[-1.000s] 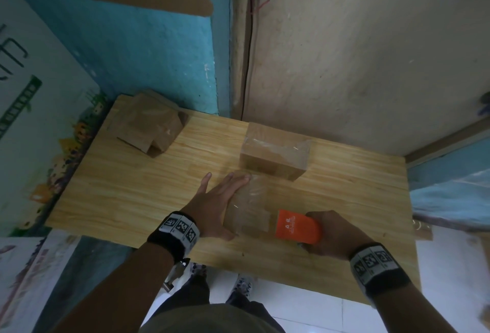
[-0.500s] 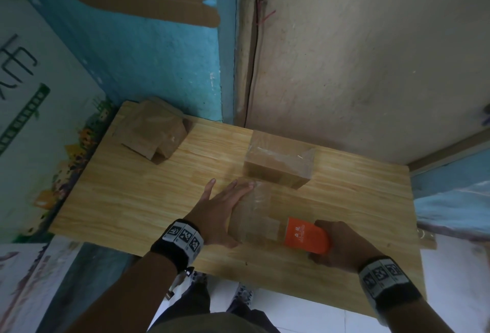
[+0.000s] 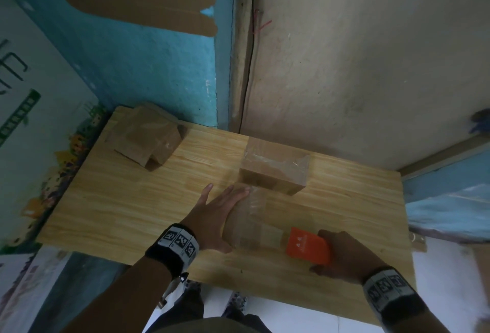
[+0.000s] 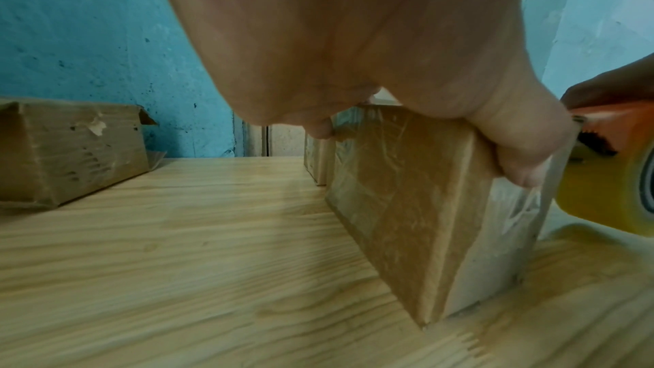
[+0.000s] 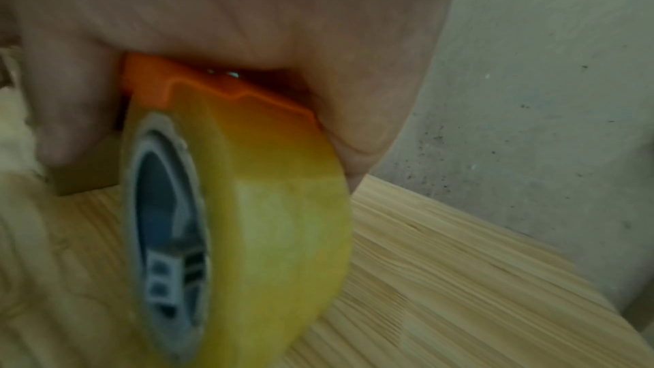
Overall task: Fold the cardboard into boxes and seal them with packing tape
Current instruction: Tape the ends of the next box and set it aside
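Note:
A small cardboard box [image 3: 252, 222] [image 4: 407, 200], glossy with clear tape, stands near the table's front edge. My left hand [image 3: 214, 213] [image 4: 353, 38] lies flat on its top with straight fingers, thumb [image 4: 524, 155] down over its near edge. My right hand [image 3: 342, 256] grips an orange tape dispenser [image 3: 307, 246] [image 5: 198, 88] holding a yellow roll of tape [image 5: 269, 220] [image 4: 608, 189], just right of the box. A strip of tape [image 4: 552, 183] runs from the roll to the box's near end.
A taped box [image 3: 274, 169] sits just behind the held one. More cardboard boxes [image 3: 148, 142] [image 4: 67, 155] lie at the back left of the wooden table [image 3: 119, 200]. Blue and beige walls stand close behind; the table's front edge is near my wrists.
My right hand has drawn the dispenser slightly to the right, away from the box. My left hand stays flat on the box.

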`<state>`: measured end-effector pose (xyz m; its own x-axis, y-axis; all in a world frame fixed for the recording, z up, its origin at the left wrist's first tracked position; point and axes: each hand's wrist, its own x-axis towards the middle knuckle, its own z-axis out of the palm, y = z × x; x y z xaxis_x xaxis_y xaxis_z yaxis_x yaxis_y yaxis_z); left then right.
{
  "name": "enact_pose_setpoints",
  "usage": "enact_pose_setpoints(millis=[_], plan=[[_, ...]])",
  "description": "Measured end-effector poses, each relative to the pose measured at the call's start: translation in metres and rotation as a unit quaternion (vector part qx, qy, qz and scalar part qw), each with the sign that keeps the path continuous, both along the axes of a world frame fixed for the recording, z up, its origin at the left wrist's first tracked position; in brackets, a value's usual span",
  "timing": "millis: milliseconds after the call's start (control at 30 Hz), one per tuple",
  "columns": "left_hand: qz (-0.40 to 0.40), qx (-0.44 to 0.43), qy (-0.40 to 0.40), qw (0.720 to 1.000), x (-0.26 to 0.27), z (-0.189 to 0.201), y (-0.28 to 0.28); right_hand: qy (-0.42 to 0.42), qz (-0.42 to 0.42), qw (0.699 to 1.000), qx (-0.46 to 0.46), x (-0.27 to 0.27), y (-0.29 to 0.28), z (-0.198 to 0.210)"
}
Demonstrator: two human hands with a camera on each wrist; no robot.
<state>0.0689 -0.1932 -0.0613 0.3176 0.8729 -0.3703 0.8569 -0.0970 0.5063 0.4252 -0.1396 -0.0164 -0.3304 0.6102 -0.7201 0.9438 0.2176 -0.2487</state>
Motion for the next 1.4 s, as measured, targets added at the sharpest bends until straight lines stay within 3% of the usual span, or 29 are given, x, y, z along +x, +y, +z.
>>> enact_pose_setpoints(millis=[200, 333, 633, 967, 1067, 1133, 1267, 1400], plan=[[-0.008, -0.001, -0.007, 1.0, 0.001, 0.001, 0.005, -0.101, 0.061, 0.993, 0.023, -0.061, 0.002, -0.011], [-0.006, -0.001, -0.02, 1.0, 0.005, 0.0, 0.004, -0.125, 0.087, 0.988, 0.036, -0.096, 0.005, -0.016], [-0.026, 0.055, 0.014, 0.998, 0.022, -0.012, 0.0, -0.173, 0.21, 0.952, 0.137, -0.144, 0.003, 0.016], [-0.063, 0.03, 0.062, 0.996, 0.017, -0.007, 0.006, -0.103, 0.031, 0.986, 0.13, -0.121, -0.023, -0.011], [-0.057, 0.02, 0.06, 0.996, 0.017, -0.007, 0.007, -0.083, -0.104, 0.982, 0.137, -0.096, -0.023, -0.027], [-0.058, 0.024, 0.055, 0.997, 0.018, -0.01, 0.008, -0.08, -0.189, 0.961, 0.186, -0.078, -0.03, -0.04], [-0.067, 0.031, 0.063, 0.995, 0.017, -0.013, 0.01, -0.124, -0.174, 0.944, 0.252, -0.064, -0.051, -0.073], [-0.07, 0.007, 0.043, 0.997, 0.015, -0.01, 0.011, -0.103, -0.184, 0.939, 0.271, -0.07, -0.055, -0.085]])
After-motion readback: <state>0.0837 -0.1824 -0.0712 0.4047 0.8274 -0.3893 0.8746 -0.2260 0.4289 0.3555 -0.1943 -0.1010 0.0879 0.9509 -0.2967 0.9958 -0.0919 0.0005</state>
